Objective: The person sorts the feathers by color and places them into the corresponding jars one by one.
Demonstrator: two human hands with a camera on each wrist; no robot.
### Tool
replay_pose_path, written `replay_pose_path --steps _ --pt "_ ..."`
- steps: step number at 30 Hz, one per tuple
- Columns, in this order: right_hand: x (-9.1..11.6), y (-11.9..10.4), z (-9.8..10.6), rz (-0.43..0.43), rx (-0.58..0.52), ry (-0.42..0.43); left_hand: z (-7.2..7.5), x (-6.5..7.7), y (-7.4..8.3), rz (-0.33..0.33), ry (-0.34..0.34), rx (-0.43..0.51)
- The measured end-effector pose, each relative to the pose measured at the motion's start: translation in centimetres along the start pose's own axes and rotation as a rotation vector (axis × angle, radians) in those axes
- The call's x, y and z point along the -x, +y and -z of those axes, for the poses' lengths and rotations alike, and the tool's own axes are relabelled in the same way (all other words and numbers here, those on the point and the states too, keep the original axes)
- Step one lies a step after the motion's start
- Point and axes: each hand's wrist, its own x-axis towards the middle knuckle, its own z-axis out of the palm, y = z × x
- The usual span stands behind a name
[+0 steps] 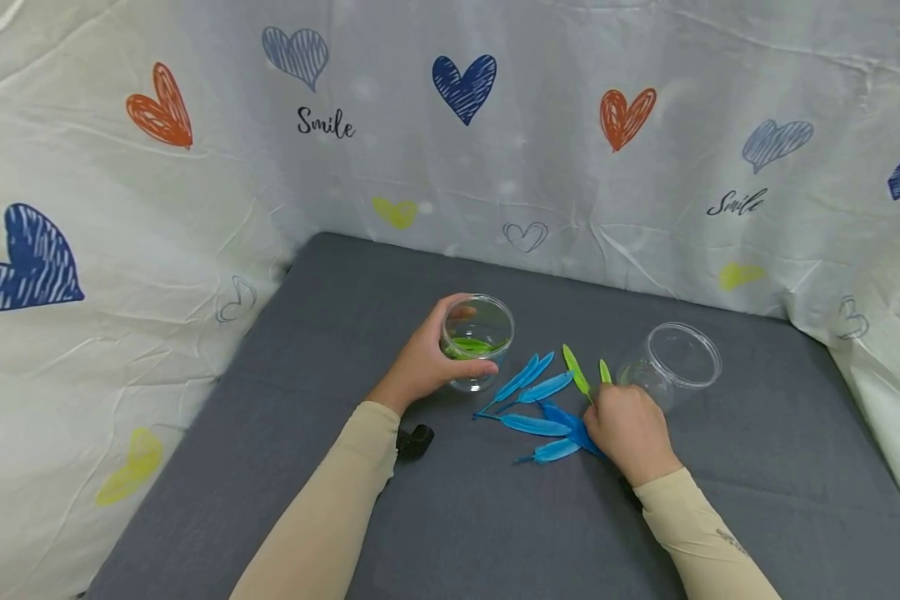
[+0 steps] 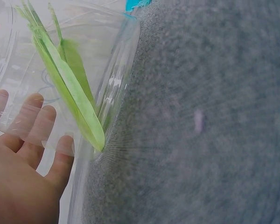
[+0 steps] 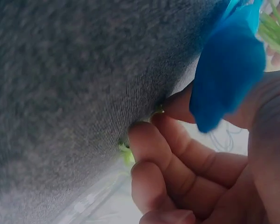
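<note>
My left hand (image 1: 423,358) grips a clear plastic jar (image 1: 497,327) from its left side, thumb across the near wall. Inside the jar lie several green feathers (image 1: 471,345), leaning against the wall in the left wrist view. My right hand (image 1: 633,429) is down at the cloth, fingers curled, with thumb and index finger pinching a green feather (image 1: 576,372) at its end. Another green feather (image 1: 605,371) sticks out past the knuckles. Just left of this hand, several blue feathers (image 1: 532,426) are spread out; a darker blue one (image 3: 231,70) overlaps the thumb in the right wrist view.
A second clear jar (image 1: 684,357) stands right of the right hand, close behind it. Grey cloth (image 1: 495,525) covers the table. A white curtain (image 1: 555,167) printed with hearts hangs along the back and left. A black object (image 1: 416,442) sits by the left wrist.
</note>
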Motion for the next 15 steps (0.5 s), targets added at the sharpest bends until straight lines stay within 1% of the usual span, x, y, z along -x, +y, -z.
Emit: replay_pose_path --steps 8,15 --pt "0.03 -0.22 -0.12 -0.020 -0.010 0.024 -0.03 -0.07 -0.05 -0.008 0.001 0.001" --pt "0.00 -0.37 -0.09 -0.045 -0.023 0.028 -0.06 0.02 0.06 -0.007 0.004 0.000"
